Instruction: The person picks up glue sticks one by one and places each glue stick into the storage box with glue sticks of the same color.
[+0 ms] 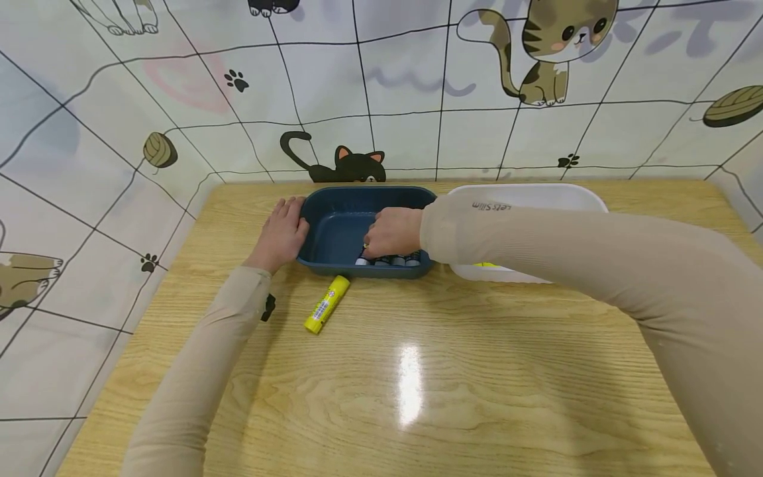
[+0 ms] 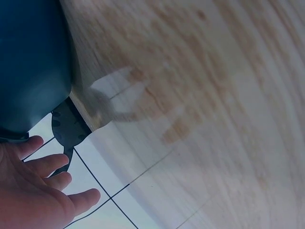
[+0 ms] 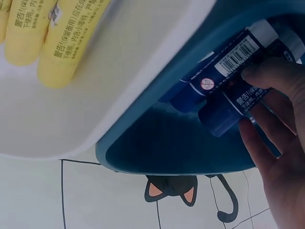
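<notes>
My right hand (image 1: 393, 232) reaches down into a dark blue plastic bin (image 1: 334, 271). In the right wrist view, its thumb and fingers pinch a blue glue stick (image 3: 221, 114) with a white cap end. Several more blue glue sticks (image 3: 228, 64) lie side by side in the bin's right part, partly hidden under the hand. At the bin's left end my left hand (image 1: 283, 232) rests against the rim with relaxed, spread fingers. A yellow glue stick (image 1: 327, 305) lies slanted on the table just in front of the bin.
Right of the blue bin stands a white bin (image 1: 527, 192), largely covered by my right sleeve. Several yellow glue sticks (image 3: 71, 38) lie inside it. Both bins stand near the back edge of the wooden table (image 1: 334, 397), before a cat-patterned wall covering (image 1: 405, 142).
</notes>
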Available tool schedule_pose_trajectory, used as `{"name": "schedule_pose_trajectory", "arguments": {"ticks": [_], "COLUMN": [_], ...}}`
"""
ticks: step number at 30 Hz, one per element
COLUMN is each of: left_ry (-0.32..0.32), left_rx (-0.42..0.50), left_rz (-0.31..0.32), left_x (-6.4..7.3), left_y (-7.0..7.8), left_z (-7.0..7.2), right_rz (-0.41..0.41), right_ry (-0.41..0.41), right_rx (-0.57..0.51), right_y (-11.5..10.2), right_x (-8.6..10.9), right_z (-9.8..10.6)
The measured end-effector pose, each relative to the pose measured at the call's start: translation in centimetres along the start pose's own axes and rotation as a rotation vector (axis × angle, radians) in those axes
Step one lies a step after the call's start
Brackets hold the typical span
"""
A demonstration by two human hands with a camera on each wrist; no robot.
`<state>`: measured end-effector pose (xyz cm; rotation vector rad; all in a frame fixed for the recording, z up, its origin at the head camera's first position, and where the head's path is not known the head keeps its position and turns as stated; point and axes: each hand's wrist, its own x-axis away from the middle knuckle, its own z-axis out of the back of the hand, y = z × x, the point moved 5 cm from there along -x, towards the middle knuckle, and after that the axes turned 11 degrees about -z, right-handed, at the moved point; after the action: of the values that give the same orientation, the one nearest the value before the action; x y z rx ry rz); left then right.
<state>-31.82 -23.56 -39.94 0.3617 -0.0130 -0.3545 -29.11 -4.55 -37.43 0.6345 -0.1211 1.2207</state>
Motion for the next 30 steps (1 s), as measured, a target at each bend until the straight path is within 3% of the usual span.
{"name": "schedule_pose_trajectory", "arguments": {"ticks": [15, 30], "left_ry": [-0.002, 0.006], "left_rx": [0.009, 0.014], "left_rz": [0.007, 0.001], "left_x": [-0.1, -0.1], "left_y": [0.1, -0.1], "left_z": [0.0, -0.1], "right_rz": [-0.01, -0.129], "right_ry": [0.091, 0.165], "right_rx": [-0.031, -0.192], "right_y": [0.6, 3.6], "right_x": [0.9, 3.7], "right_z": [0.1, 2.4]}}
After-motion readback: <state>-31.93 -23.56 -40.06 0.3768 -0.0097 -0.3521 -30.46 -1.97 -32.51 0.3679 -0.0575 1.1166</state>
